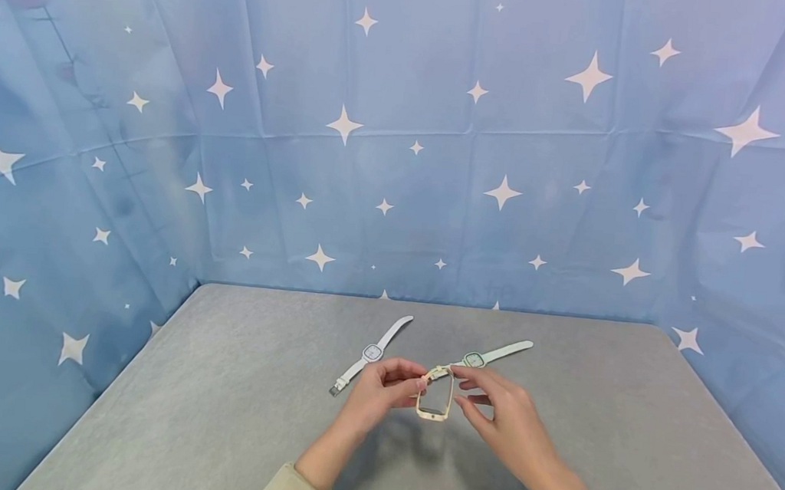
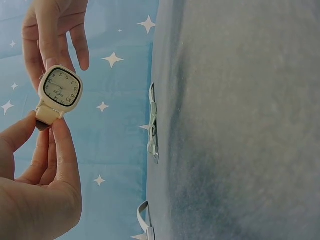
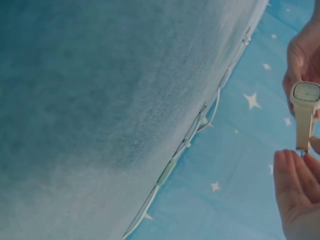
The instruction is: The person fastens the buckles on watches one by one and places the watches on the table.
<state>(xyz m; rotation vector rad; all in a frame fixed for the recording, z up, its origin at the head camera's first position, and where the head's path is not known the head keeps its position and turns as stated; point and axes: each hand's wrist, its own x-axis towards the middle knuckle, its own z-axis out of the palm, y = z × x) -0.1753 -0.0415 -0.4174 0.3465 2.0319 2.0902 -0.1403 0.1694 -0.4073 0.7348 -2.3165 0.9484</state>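
Observation:
A cream wristwatch (image 1: pixel 431 415) with a rounded square case is held up above the table, its strap bent into a loop. My left hand (image 1: pixel 384 390) pinches the strap from the left, thumb and index finger on it. From the right, my right hand (image 1: pixel 507 412) has its fingertips at the strap's upper end. The dial (image 2: pixel 62 87) faces the left wrist camera. In the right wrist view, the strap (image 3: pixel 303 127) hangs from the case towards the fingertips of my right hand (image 3: pixel 297 192).
A white watch (image 1: pixel 372 353) lies flat on the grey table (image 1: pixel 214 400), left of the hands. Behind them is a pale green watch (image 1: pixel 474 360), partly covered by the cream one. A blue star-patterned curtain (image 1: pixel 398 176) surrounds the table's back and sides.

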